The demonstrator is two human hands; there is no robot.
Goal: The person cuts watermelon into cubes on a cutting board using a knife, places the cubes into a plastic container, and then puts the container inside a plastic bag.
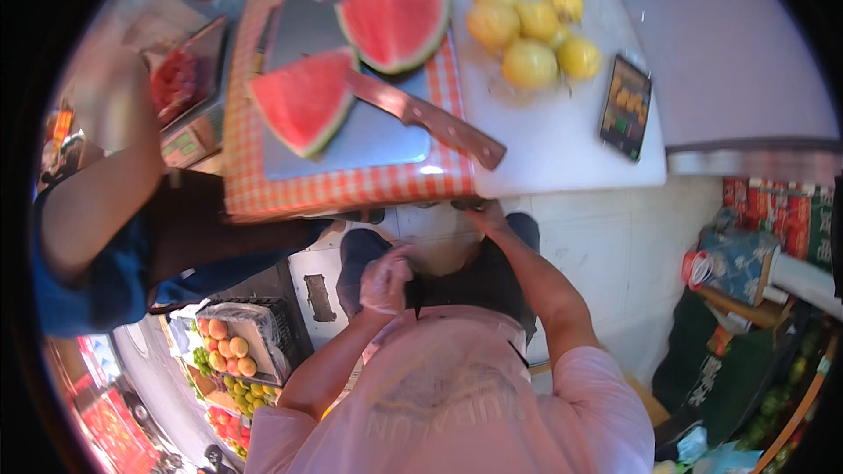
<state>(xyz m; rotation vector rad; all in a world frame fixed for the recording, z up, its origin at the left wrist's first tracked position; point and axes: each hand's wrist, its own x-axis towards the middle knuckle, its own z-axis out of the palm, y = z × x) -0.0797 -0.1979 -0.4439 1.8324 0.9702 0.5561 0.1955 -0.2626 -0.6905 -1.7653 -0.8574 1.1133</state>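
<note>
My left hand [386, 284], seemingly in thin clear plastic, is in front of my lap with its fingers curled; blur hides what they hold, if anything. My right hand [487, 216] is at the table's near edge, its fingertips partly hidden there. A pale, see-through blur [443, 253] lies between the hands, too smeared to name. On the table, a wooden-handled knife [426, 116] rests with its blade tip against a cut watermelon wedge [307, 98]. A second watermelon piece [395, 25] lies behind it, both on a grey-blue cutting board [378, 142].
Several yellow round fruits [530, 63] and a phone [626, 108] lie on the white tabletop [562, 154]. At the left is another person's arm [105, 202], blurred. Fruit crates [272, 360] stand low left. Boxes and a dark green bag [716, 369] fill the right.
</note>
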